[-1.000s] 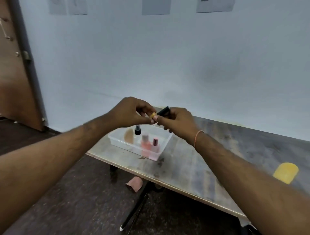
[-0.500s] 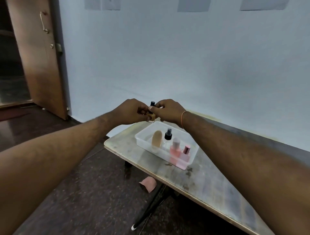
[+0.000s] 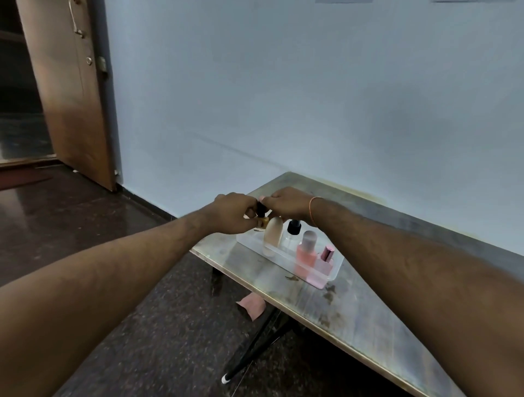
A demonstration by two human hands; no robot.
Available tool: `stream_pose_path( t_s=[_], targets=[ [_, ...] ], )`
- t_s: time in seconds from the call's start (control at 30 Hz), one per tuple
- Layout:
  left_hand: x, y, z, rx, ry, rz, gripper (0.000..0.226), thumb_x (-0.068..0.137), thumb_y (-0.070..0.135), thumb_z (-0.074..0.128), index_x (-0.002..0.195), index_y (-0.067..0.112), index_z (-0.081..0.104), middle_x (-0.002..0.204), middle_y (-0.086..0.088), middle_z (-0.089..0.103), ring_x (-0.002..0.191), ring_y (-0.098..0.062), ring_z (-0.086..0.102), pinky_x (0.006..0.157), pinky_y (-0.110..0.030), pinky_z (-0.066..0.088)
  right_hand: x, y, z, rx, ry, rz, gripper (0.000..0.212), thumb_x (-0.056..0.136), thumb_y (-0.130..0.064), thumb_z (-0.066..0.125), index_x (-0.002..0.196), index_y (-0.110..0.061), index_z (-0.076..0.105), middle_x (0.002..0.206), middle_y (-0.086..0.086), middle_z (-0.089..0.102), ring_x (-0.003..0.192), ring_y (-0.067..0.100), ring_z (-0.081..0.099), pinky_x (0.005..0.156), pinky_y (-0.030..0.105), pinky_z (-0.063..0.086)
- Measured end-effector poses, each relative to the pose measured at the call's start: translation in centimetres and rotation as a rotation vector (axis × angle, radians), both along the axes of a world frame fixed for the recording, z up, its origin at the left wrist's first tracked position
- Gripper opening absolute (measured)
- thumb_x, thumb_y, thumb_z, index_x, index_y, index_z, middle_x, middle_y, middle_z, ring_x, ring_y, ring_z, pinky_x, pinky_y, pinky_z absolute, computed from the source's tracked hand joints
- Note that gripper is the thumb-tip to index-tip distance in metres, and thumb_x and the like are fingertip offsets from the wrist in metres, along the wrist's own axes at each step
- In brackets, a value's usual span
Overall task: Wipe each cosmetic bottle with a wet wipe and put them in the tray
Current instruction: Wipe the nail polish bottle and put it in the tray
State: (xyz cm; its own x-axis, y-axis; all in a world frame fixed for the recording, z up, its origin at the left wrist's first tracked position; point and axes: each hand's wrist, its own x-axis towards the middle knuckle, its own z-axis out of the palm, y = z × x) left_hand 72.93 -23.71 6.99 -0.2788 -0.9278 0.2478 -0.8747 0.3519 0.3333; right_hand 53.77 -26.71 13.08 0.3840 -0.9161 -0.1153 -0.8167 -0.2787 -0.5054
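Worn table (image 3: 354, 309) bears clear tray (image 3: 331, 273).

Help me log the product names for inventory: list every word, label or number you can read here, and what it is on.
None is readable.
Bottles in the tray: beige bottle, black-capped bottle, pink bottle, pale pink bottle show no legible labels.
Small bottle held by both hands: mostly hidden.
Papers on the wall: cropped, blank.

Four upright bottles fill the tray's (image 3: 334, 272) middle and right end, while bare desk (image 3: 365, 306) lies open in front and right of it.
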Motion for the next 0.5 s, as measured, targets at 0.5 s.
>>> stream_pose_path(
  t_s=[0.5],
  targets=[
    [-1.4, 0.0, -0.2, 0.246, -0.173, -0.021, 0.042, 0.087, 0.048, 0.035, 0.114, 0.033, 0.063, 0.11, 0.014, 0.075, 0.11, -0.019, 0.067, 0.102, -0.051, 0.036, 0.6, 0.2, -0.3, 0.03, 0.185, -0.001, 0.032, 0.094, -0.038, 0.066, 0.076, -0.013, 0.075, 0.073, 0.01, 0.064, 0.046, 0.027, 0.05, 0.06, 0.034, 0.044]
  ],
)
